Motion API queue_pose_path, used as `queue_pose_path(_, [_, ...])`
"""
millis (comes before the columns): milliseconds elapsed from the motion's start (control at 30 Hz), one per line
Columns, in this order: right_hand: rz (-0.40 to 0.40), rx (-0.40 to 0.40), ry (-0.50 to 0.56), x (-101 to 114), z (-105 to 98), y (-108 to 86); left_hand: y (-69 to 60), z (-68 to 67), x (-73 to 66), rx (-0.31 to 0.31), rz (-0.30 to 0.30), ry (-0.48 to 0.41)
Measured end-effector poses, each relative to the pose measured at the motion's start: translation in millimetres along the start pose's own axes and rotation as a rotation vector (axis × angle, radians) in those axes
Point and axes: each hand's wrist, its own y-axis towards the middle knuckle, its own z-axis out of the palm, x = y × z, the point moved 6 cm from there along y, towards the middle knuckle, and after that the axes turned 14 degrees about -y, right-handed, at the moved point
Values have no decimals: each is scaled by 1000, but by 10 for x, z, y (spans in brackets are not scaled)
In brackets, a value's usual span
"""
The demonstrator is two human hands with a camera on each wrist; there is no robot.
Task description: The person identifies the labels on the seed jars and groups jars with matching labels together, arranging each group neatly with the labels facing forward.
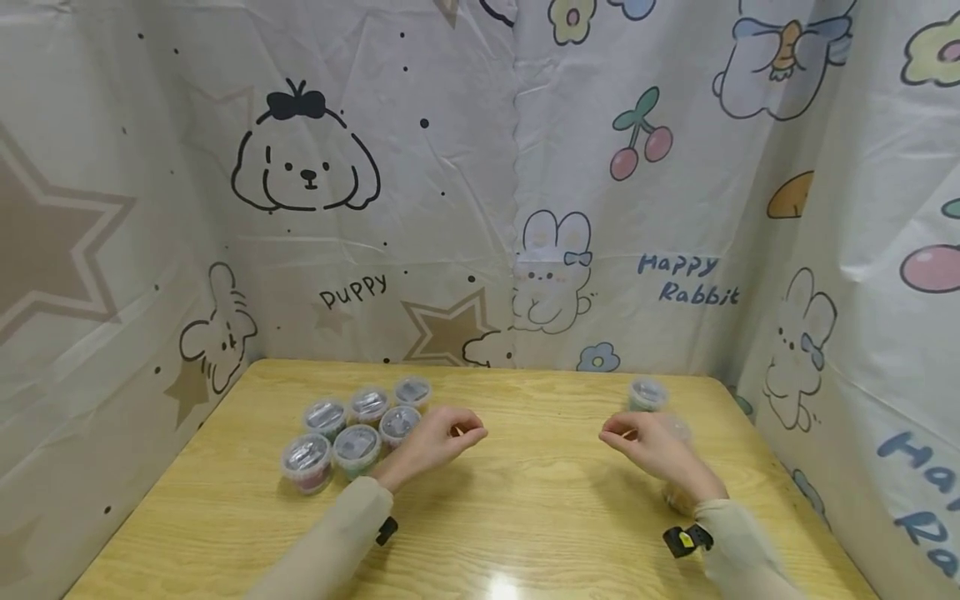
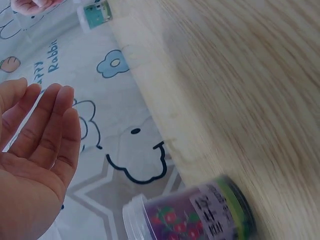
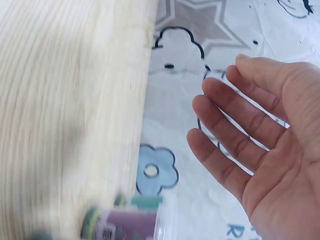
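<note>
My left hand (image 1: 437,439) hovers above the table beside a group of small lidded plastic tubs (image 1: 357,447), its fingers loosely bent and holding nothing. In the left wrist view, one tub (image 2: 195,217) with a purple label and berry pictures stands near that hand. Across the table, my right hand (image 1: 654,446) is also raised, with relaxed fingers and nothing in its grasp. Behind it stands a tub (image 1: 647,393) with a clear lid; more tubs there are partly hidden by the hand and wrist. The right wrist view catches a blurred purple-labelled tub (image 3: 127,222) below the fingers.
Bare wood table (image 1: 517,492) lies between the two hands. A patterned curtain (image 1: 465,167) encloses the table at the back and on both sides. Each wrist wears a black strap; the right one carries a small device (image 1: 681,542).
</note>
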Motion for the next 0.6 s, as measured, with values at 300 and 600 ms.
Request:
queue_pose_path(300, [-49, 72, 135, 275, 259, 184, -149, -216, 33, -80, -24, 5])
queue_pose_path(600, [-95, 156, 189, 566, 534, 389, -289, -509, -1, -207, 24, 18])
